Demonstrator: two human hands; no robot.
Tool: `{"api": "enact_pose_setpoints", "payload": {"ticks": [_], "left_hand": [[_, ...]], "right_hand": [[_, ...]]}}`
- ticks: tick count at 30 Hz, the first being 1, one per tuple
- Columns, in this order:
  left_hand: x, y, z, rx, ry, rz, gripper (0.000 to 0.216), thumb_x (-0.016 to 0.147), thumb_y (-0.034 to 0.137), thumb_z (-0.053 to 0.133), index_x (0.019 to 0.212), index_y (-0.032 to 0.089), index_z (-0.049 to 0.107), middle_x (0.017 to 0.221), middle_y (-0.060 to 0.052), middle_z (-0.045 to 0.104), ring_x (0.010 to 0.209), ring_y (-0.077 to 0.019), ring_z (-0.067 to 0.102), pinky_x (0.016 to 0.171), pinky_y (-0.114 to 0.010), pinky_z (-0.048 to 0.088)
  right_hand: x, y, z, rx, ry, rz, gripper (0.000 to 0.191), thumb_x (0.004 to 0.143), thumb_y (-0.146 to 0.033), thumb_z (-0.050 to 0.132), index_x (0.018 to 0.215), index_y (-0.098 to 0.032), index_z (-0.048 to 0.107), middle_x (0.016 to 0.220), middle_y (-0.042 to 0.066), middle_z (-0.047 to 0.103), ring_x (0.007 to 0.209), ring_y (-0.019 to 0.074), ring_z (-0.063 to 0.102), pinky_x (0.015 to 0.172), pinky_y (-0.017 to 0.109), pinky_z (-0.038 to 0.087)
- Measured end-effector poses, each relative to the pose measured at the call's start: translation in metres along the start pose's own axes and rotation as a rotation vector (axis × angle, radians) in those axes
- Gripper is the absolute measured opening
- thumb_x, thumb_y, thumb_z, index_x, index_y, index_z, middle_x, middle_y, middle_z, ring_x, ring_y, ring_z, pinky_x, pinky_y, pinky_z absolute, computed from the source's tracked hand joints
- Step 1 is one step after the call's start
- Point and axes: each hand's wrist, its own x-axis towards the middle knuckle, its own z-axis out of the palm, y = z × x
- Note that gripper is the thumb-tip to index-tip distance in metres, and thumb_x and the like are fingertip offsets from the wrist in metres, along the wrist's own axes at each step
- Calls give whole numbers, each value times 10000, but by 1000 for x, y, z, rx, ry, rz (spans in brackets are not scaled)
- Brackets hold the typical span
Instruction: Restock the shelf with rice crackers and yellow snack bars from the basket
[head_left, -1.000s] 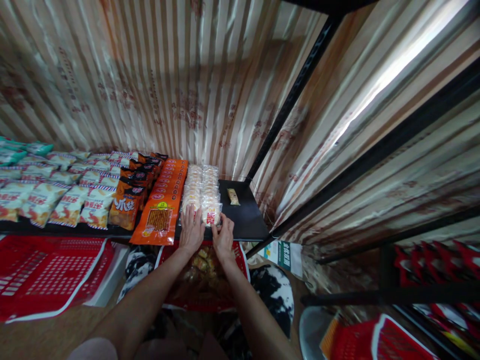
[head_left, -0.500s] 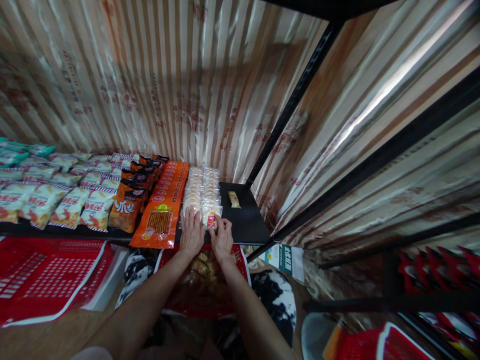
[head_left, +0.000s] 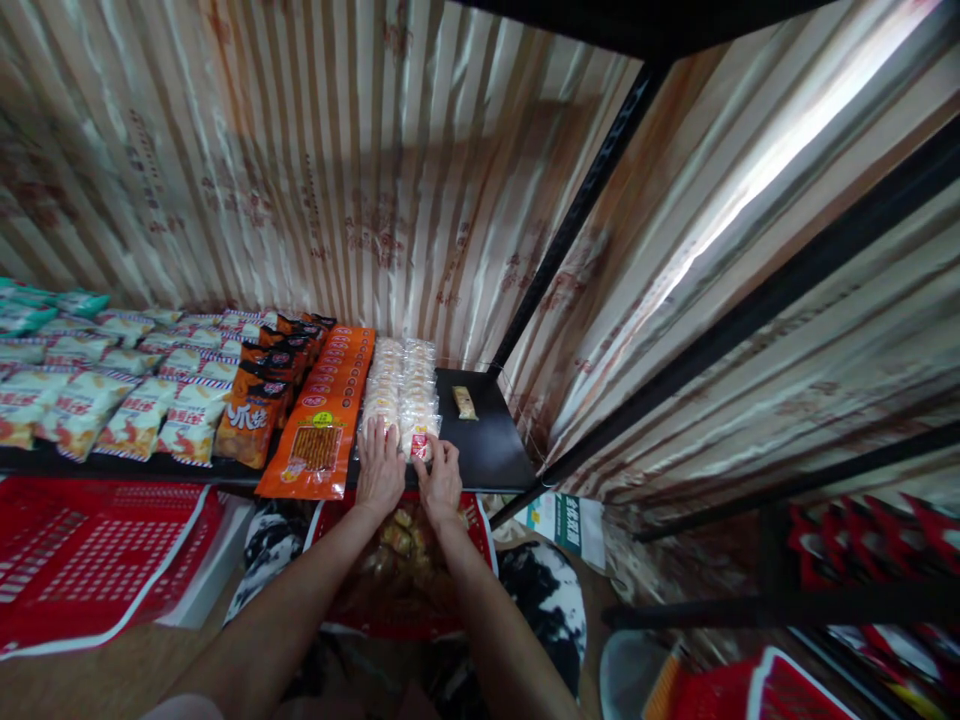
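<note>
Two rows of clear-wrapped whitish snacks (head_left: 418,385) stand side by side on the black shelf (head_left: 491,440). My left hand (head_left: 381,470) lies with outstretched fingers over the front of the left row. At the front of the right row, my right hand (head_left: 439,480) touches a packet with a red label (head_left: 419,446), its fingers bent and apart. Directly left of the rows lies a long orange snack bag (head_left: 319,405) with a window showing brown sticks. A small wrapped bar (head_left: 463,403) rests alone to the right. Beneath my forearms, a red basket (head_left: 480,530) holds yellowish wrapped items.
White snack bags (head_left: 191,415) and orange-black bags (head_left: 251,410) fill the shelf's left side. Another red basket (head_left: 90,560) stands at lower left. A black metal post (head_left: 577,220) rises at the shelf's back right corner, before a striped curtain (head_left: 337,180).
The view has shifted slightly. Both hands stay at the fronts of the two rows, with only small finger movement; the packets show no clear displacement.
</note>
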Motion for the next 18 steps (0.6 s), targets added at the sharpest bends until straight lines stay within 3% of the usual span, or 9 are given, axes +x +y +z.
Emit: {"api": "enact_pose_setpoints", "payload": {"ticks": [7, 11, 14, 18], "left_hand": [[-3, -5, -1, -12, -14, 56, 472, 869, 188, 381, 1319, 52, 409, 1456, -217, 308, 1404, -303, 121, 1119, -556, 190], [-10, -5, -4, -34, -21, 93, 469, 876, 190, 368, 1329, 70, 400, 1469, -198, 293, 1409, -282, 105, 1128, -525, 191], [-24, -5, -6, -55, -28, 89, 489, 873, 194, 373, 1347, 74, 370, 1488, -191, 251, 1415, -265, 69, 1126, -507, 204], [-57, -11, -9, -82, -110, 152, 485, 869, 182, 363, 1339, 61, 372, 1484, -196, 259, 1418, -249, 42, 1122, -500, 204]], "right_hand": [[-7, 7, -4, 175, 60, -29, 363, 854, -321, 473, 1180, -213, 587, 1210, 106, 438, 798, 125, 563, 805, 300, 489], [-12, 10, -5, 262, 99, -33, 328, 858, -288, 440, 1103, -158, 615, 1093, 107, 465, 741, 112, 551, 752, 286, 503], [-16, 8, -6, 303, 117, 11, 309, 852, -276, 416, 1048, -117, 594, 1019, 106, 477, 707, 116, 530, 658, 264, 508], [-26, 1, -6, 297, 106, -8, 235, 832, -261, 426, 962, -137, 578, 962, 79, 494, 713, 124, 515, 702, 282, 499]]}}
